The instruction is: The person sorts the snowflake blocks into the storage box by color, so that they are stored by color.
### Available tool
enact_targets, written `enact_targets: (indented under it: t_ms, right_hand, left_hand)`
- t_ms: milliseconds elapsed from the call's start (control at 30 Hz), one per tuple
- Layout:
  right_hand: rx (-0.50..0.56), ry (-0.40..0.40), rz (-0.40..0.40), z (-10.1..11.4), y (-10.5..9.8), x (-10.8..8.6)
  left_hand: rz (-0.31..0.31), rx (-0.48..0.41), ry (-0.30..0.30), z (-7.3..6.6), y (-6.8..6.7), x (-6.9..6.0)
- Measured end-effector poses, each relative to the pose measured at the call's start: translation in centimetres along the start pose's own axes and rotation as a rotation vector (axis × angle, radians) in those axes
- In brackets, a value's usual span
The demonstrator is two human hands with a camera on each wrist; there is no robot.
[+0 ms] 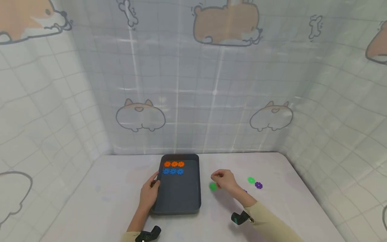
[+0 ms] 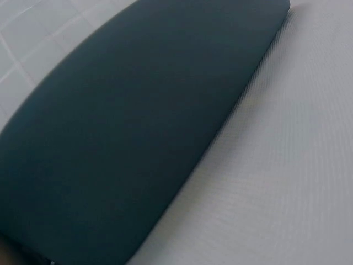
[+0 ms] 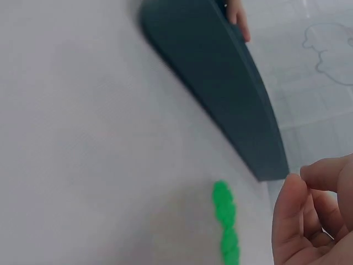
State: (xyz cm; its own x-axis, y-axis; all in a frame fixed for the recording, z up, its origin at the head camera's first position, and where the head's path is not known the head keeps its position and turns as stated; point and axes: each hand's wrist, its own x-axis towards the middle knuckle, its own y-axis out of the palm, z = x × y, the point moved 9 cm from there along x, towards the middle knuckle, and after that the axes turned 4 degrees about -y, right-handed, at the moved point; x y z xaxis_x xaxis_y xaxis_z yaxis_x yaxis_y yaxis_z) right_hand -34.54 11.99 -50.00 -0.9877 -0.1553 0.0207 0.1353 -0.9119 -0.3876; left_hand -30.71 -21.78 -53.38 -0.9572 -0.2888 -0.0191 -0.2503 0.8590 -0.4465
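Observation:
A dark grey tray (image 1: 184, 198) lies on the table, with orange flower-shaped pieces (image 1: 174, 164) in a row and blue flower-shaped pieces (image 1: 173, 171) in a row below them. At the tray's left side, my left hand (image 1: 149, 193) grips the wall, thumb at the rim. My right hand (image 1: 225, 179) hovers right of the tray with thumb and index fingertips together; in the right wrist view no object shows between them. Close beneath it is a green flower-shaped piece (image 1: 213, 186); green pieces (image 3: 225, 207) also show beside the hand in the right wrist view.
Farther right lie another green piece (image 1: 251, 180) and a purple flower-shaped piece (image 1: 258, 185). A bit of purple (image 1: 245, 191) peeks out behind the right forearm. The white table (image 1: 121, 178) meets patterned curtain walls (image 1: 205, 127) at the back and sides.

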Motion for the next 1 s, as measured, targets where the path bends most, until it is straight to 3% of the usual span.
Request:
enact_targets:
  t_ms: [400,1000]
  right_hand:
    - [-0.157,0.014,0.018,-3.5,-0.4,-1.6]
    - [-0.214,-0.029,0.025,-3.3,0.2,-2.1]
  left_hand:
    - [-0.014,-0.001,-0.016,0.3,0.0,0.0]
    - [-0.016,0.002,-0.005,0.0,-0.1,-0.2]
